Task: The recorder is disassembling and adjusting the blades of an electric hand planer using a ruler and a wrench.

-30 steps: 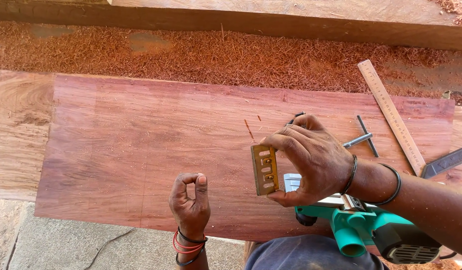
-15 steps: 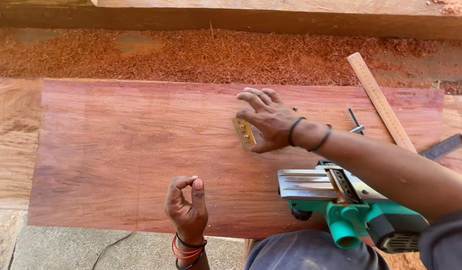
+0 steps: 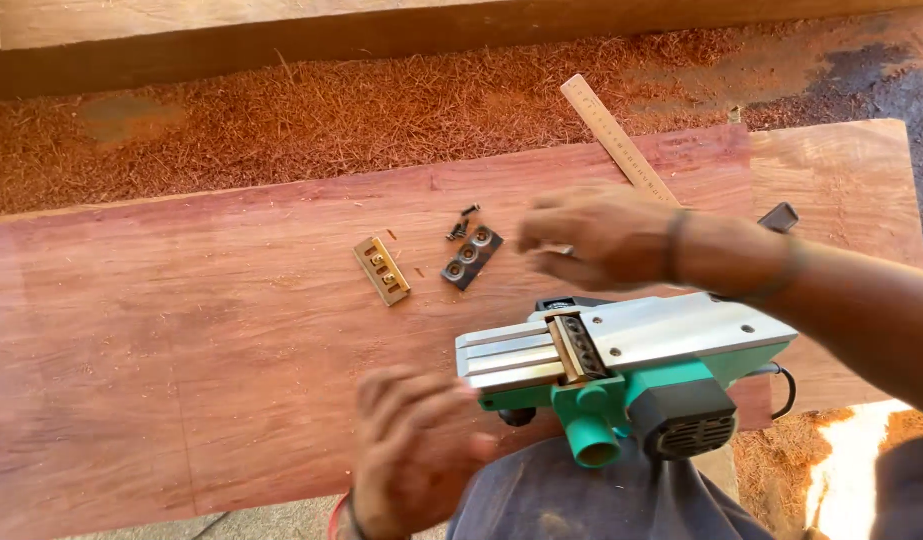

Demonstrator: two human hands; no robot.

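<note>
A green and grey electric planer (image 3: 622, 370) lies upside down on my lap against a wide reddish plank (image 3: 232, 330), its sole and cutter drum facing up. My left hand (image 3: 417, 450) is blurred beside the planer's front end, fingers apart, holding nothing I can see. My right hand (image 3: 602, 235) hovers blurred above the plank just behind the planer; whether it holds anything cannot be made out. On the plank to its left lie a brass-coloured slotted plate (image 3: 383, 270), a dark plate with three holes (image 3: 472, 257) and small dark screws (image 3: 462, 222).
A long wooden ruler (image 3: 617, 140) lies diagonally at the plank's far edge. A dark flat tool (image 3: 779, 216) shows behind my right wrist. Red sawdust (image 3: 282, 110) covers the ground beyond the plank, bordered by a timber beam (image 3: 382, 30). The planer's cord (image 3: 785, 390) hangs right.
My right hand set the brass plate down on the plank and pulled back right. A dark three-hole plate and screws now lie beside it. My left hand opened and moved to the planer.
</note>
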